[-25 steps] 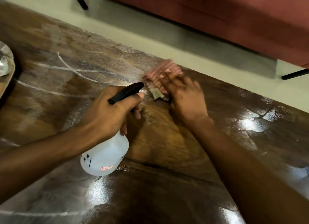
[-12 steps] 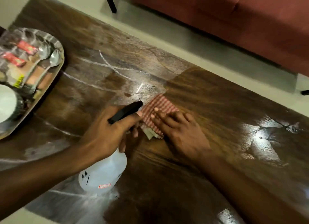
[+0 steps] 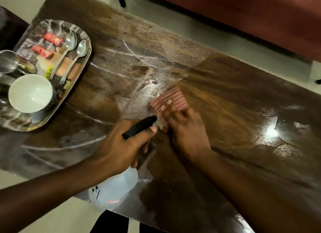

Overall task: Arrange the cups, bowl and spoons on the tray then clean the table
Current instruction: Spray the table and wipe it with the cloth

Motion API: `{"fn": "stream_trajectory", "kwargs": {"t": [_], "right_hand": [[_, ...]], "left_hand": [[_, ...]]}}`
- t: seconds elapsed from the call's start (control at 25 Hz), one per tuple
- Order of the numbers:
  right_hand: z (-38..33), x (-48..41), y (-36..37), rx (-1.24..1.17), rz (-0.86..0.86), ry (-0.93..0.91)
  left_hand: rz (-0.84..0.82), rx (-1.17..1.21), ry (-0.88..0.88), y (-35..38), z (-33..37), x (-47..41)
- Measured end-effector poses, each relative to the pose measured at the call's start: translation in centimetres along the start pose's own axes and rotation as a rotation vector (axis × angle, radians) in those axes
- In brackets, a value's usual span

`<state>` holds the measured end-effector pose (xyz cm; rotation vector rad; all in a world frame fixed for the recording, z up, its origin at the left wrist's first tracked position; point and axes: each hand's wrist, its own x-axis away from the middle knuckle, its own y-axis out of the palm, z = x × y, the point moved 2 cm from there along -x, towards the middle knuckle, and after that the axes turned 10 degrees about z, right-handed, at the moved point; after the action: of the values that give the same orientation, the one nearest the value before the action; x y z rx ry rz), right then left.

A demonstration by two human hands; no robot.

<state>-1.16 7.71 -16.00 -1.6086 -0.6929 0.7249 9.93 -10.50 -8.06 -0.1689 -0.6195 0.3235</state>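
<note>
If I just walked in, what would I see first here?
Probably the two hands in the middle of the shiny brown table: the right hand presses a red striped cloth on the wet, streaky wood, and the left hand grips a white spray bottle at the near edge. Next, the metal tray on the left, with a white bowl and two spoons on it.
</note>
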Motion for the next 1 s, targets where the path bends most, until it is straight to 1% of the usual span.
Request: {"fn": "stream_trajectory", "kwargs": {"t": [0.04,0.08,0.12,0.16,0.2,0.24,0.28,0.32,0.36,0.4,0.44,0.48,0.56,0.6,0.68,0.72,0.76,0.8,0.84,0.88,0.92,0.96,1.0], "right_hand": [[-1.0,1.7,0.0,-0.003,-0.034,-0.207],[-0.6,2.8,-0.4,0.02,-0.07,-0.372],[0.8,3.5,-0.7,0.073,-0.093,-0.448],[2.6,3.9,-0.9,0.139,-0.097,-0.396],[4.3,4.1,-1.1,0.19,-0.079,-0.224],[5.6,4.2,-1.5,0.214,-0.052,0.044],[6.4,4.3,-1.8,0.193,-0.018,0.35],[6.2,4.4,-1.8,0.134,0.027,0.618],[4.9,4.4,-1.7,0.095,0.058,0.785],[2.8,4.6,-1.3,0.086,0.055,0.841],[0.2,4.9,-1.0,0.089,0.052,0.814],[-2.9,5.4,-0.7,0.082,0.059,0.73],[-9.1,7.7,-0.1,0.059,0.032,0.461],[-11.6,9.1,0.0,0.045,-0.009,0.266],[-12.4,12.0,-0.5,0.011,-0.1,-0.112],[-11.1,13.2,-1.1,0.023,-0.112,-0.203],[-9.2,14.5,-1.5,0.066,-0.106,-0.169],[-7.1,15.8,-1.8,0.115,-0.069,-0.019],[-5.1,17.1,-2.1,0.146,-0.024,0.239],[-3.7,18.4,-2.2,0.141,0.044,0.55],[-3.5,19.4,-2.1,0.092,0.144,0.876],[-4.4,19.7,-1.7,0.014,0.239,1.162],[-6.3,19.6,-1.2,-0.066,0.302,1.332]], "left_hand": [[-0.022,-0.003,-0.012,-0.3,-0.7,0.7],[-0.047,-0.01,-0.029,-0.6,-1.3,1.4],[-0.067,-0.014,-0.041,-1.0,-1.9,2.1],[-0.079,-0.015,-0.043,-1.4,-2.5,2.8],[-0.086,-0.014,-0.037,-2.0,-3.1,3.3],[-0.096,-0.014,-0.026,-2.5,-3.7,3.7],[-0.102,-0.01,-0.019,-3.0,-4.1,4.1],[-0.103,-0.006,-0.015,-3.5,-4.4,4.3],[-0.109,-0.013,-0.011,-4.0,-4.9,4.6],[-0.119,-0.03,0.003,-4.4,-5.3,4.8],[-0.127,-0.05,0.023,-4.7,-5.6,5.1],[-0.139,-0.062,0.041,-5.1,-6.0,5.5],[-0.154,-0.08,0.056,-5.6,-6.7,6.2],[-0.158,-0.095,0.057,-5.8,-7.0,6.5],[-0.176,-0.118,0.049,-6.0,-7.8,7.5],[-0.187,-0.11,0.028,-6.0,-8.4,8.2],[-0.192,-0.094,-0.006,-6.1,-9.0,9.0],[-0.195,-0.083,-0.028,-6.1,-9.6,9.8],[-0.199,-0.077,-0.032,-6.0,-10.0,10.5],[-0.198,-0.073,-0.018,-5.9,-10.6,11.1],[-0.196,-0.074,0.002,-5.7,-11.1,11.6],[-0.196,-0.089,0.018,-5.5,-11.4,12.1],[-0.198,-0.104,0.018,-5.2,-11.7,12.7]]}}
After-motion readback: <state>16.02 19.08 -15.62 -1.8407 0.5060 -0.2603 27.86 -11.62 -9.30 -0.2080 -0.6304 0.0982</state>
